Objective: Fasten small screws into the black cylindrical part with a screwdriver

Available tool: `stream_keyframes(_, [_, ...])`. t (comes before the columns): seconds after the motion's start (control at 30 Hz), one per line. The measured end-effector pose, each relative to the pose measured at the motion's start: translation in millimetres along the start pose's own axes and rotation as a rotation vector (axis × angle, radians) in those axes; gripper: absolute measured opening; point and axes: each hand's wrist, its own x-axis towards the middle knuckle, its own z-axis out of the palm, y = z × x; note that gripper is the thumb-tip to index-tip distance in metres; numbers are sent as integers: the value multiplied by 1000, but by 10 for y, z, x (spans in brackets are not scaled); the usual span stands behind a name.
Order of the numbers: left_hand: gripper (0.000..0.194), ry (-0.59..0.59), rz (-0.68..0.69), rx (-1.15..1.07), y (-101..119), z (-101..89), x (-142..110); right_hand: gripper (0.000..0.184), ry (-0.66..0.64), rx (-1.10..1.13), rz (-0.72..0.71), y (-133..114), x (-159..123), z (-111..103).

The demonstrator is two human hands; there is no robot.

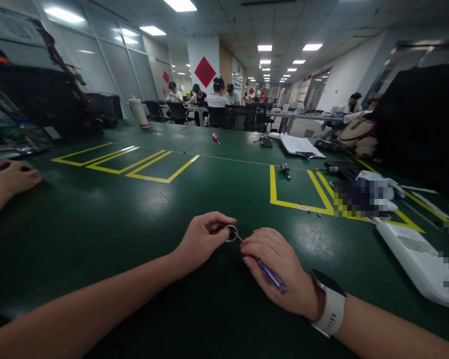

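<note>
Above the green table, my left hand pinches a small round metal ring with a dark middle between thumb and fingers. My right hand is wrapped round a screwdriver with a clear purple handle. Its thin shaft points up and left, and the tip meets the ring or lies just in front of it; which of the two I cannot tell. A watch with a pale strap sits on my right wrist.
Yellow tape marks rectangles on the table. A metal fitting stands in the right one, with several tiny parts near its front edge. Farther back lie a red screwdriver and papers. A white tray is at right, another person's hand at left.
</note>
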Motion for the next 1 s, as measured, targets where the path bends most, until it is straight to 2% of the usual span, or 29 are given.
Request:
stream_keyframes(0.57, [21,27,-16,32,22,9,5,17,-3,-30,-6,-14,23,2])
stream_keyframes(0.8, [21,13,-21,6,-3,1,15,17,-44,-54,5,-23,44,8])
stream_keyframes(1.0, [16,46,-37,-20,3,-18,35,19,-4,6,9,-13,15,12])
